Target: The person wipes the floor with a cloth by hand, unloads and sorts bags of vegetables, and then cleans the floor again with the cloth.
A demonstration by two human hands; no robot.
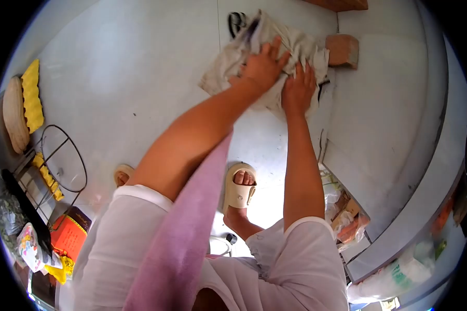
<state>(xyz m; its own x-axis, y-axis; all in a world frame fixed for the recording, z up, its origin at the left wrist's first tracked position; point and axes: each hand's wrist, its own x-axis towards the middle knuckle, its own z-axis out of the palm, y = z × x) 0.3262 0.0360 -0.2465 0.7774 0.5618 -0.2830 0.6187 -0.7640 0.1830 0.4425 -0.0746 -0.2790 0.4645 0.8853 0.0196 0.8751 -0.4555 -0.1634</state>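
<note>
A crumpled beige cloth (267, 28) lies spread on the pale tiled floor at the top centre of the head view. Its edges look frayed, and a dark patch shows near its upper left. My left hand (264, 66) rests on the cloth with its fingers stretched out and slightly blurred. To its right, my right hand (299, 88) presses flat on the same cloth, fingers pointing away from me. Whatever lies beneath the cloth is hidden.
A brick (342, 51) touches the cloth's right side. Black looped cord (237, 23) lies at its upper left. A purple towel (192, 223) hangs down in front of me. A wire rack (62, 155) stands left; bagged goods (350, 220) sit under a ledge (384, 129) at right.
</note>
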